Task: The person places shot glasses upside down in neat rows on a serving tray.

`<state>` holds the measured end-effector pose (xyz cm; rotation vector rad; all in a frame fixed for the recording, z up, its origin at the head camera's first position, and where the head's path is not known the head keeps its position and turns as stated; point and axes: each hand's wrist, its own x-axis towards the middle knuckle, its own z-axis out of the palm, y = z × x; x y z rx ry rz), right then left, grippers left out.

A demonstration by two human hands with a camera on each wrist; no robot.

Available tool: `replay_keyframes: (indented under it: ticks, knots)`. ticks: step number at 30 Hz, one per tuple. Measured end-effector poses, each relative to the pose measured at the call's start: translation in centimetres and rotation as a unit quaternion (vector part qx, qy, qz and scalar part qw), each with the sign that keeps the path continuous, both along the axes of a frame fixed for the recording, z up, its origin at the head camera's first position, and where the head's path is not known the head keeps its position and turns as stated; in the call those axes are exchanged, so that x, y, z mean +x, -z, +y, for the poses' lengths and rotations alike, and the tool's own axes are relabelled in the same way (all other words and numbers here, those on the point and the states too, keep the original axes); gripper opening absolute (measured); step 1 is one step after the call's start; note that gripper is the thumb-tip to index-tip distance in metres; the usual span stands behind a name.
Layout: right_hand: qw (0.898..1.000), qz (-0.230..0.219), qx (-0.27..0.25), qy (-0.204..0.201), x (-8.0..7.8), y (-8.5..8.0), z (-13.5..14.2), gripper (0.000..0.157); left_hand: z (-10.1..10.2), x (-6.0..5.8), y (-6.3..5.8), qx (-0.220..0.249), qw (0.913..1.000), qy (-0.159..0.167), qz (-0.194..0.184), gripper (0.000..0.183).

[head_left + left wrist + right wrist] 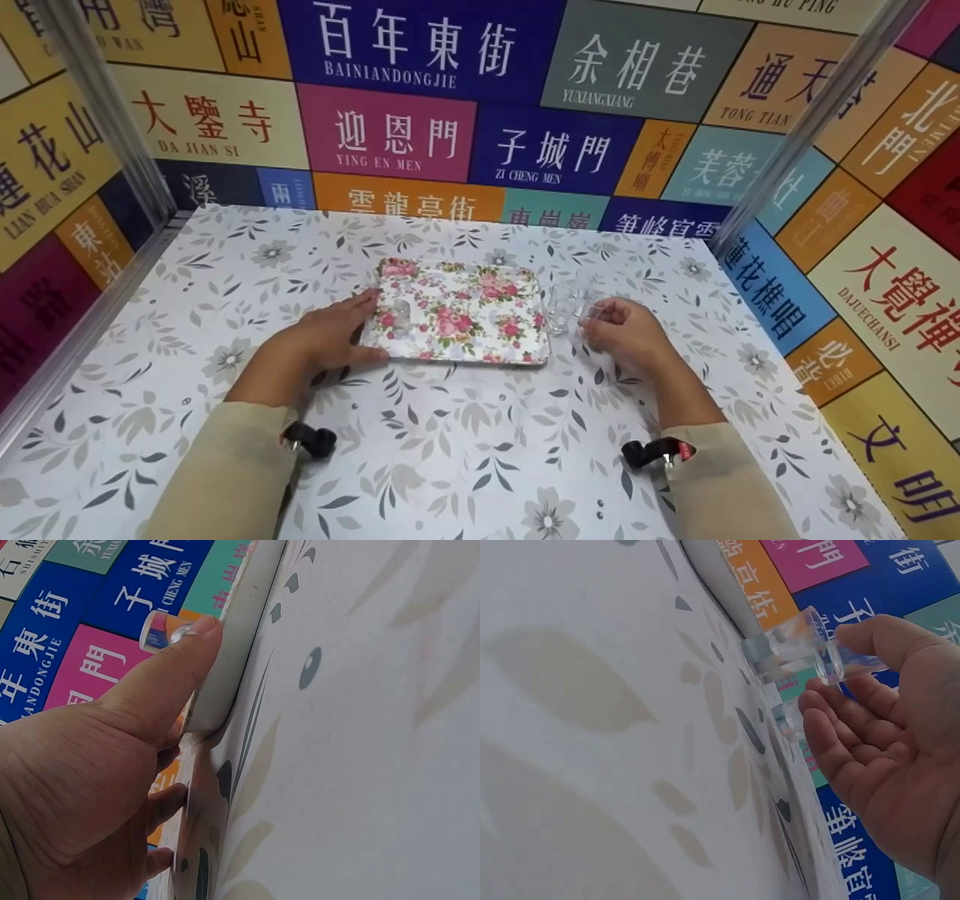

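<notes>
A flower-patterned tray [457,311] lies on the table, and one small clear glass [402,315] stands on its left part. My left hand [330,334] rests against the tray's left side, thumb at the near corner and fingers spread along the edge. In the left wrist view, the thumb [176,664] lies across the tray's pale side wall [232,652]. To the right of the tray, my right hand [626,330] pinches a small clear glass [847,660] near its rim, between thumb and fingertips. Other clear glasses [561,300] stand close by, partly blended with the tabletop.
The table [450,465] wears a white cover printed with leaves and flowers. Panels of coloured blocks with lettering [420,45] enclose the back and both sides. Metal posts [112,112] rise at the back corners. A black wrist device [311,440] sits at each cuff.
</notes>
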<state>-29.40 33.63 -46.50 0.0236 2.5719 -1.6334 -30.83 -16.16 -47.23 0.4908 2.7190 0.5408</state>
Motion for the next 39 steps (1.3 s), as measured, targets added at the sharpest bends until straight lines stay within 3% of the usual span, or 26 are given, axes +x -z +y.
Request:
replay_keyframes:
  ticks: [12, 22, 28, 39]
  knots:
    - [0.992, 0.098, -0.068, 0.048, -0.3, -2.2, -1.5, 0.042, -0.2, 0.0, 0.5, -0.002, 1.0000, -0.009, 0.002, 0.109]
    - [0.984, 0.136, -0.115, 0.016, -0.1, -4.0, -3.4, 0.041, -0.4, 0.0, 0.6, -0.002, 0.9999, -0.012, -0.004, 0.108]
    - [0.972, 0.158, -0.173, -0.024, -0.3, -4.8, -5.0, 0.039, -0.4, 0.2, 0.5, 0.001, 0.9996, -0.027, -0.007, 0.107]
    - [0.971, 0.160, -0.174, -0.036, -1.2, -5.8, -9.6, 0.040, -0.1, -0.1, 0.5, 0.003, 0.9998, -0.020, -0.001, 0.107]
